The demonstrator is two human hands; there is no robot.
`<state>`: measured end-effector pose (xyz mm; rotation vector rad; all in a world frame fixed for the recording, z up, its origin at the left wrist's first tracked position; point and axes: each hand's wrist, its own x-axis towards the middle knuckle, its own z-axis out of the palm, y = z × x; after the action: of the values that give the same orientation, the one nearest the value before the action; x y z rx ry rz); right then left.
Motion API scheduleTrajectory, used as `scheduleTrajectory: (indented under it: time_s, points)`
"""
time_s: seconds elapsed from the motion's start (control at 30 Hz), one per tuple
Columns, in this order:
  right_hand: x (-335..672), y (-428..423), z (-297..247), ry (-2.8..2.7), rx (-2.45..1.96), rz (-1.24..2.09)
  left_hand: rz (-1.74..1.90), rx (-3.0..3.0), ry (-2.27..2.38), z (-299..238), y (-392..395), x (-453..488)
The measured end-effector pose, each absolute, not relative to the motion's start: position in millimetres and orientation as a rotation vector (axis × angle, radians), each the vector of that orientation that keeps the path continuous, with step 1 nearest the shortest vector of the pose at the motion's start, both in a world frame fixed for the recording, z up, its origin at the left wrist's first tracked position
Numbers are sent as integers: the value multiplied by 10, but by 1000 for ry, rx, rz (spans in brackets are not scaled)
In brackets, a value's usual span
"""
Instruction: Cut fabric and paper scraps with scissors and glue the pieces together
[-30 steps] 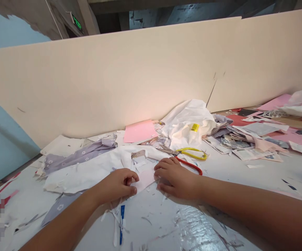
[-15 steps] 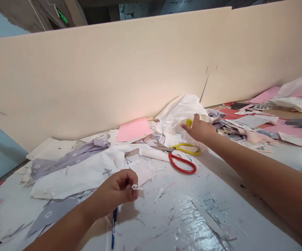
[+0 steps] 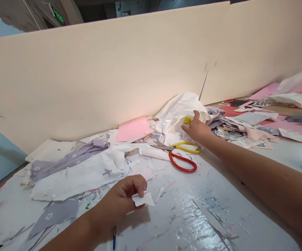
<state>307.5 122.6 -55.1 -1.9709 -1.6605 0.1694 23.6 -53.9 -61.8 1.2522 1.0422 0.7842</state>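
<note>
My left hand (image 3: 123, 197) is closed in a pinch on a small white paper scrap (image 3: 143, 199), held just above the glossy white table (image 3: 192, 216). My right hand (image 3: 197, 128) reaches far forward to the crumpled white plastic bag (image 3: 179, 113) with a yellow label (image 3: 187, 120); its fingers press on the bag near the label. Scissors (image 3: 182, 157) with one yellow and one red handle loop lie on the table just below my right hand.
A tall beige board (image 3: 114, 69) walls off the back of the table. A pink sheet (image 3: 132, 128) leans at its foot. Lilac and white patterned paper (image 3: 75, 167) lies at the left, mixed paper cuttings (image 3: 245, 132) at the right. A blue pen (image 3: 114, 238) lies under my left wrist.
My right hand left the paper piece beside my left hand and reached out to the white bag. My left hand lifted, pinching the small scrap, and drew nearer to me.
</note>
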Motion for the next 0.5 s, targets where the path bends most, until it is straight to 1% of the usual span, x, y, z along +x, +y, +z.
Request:
scheduleTrajectory:
  time_s: [0.07, 0.23, 0.37, 0.5]
  points:
    - [3043, 1154, -507, -1618, -1877, 115, 840, 1229, 1061, -639, -524, 236]
    - [2911, 950, -258, -1569, -1402, -15, 987, 1218, 1053, -762, -415, 182]
    - [2878, 958, -151, -1586, -1245, 120, 1017, 1212, 1027, -768, -412, 183]
    - [2935, 1067, -209, -1515, -1158, 240, 1006, 1197, 1004, -741, -447, 201]
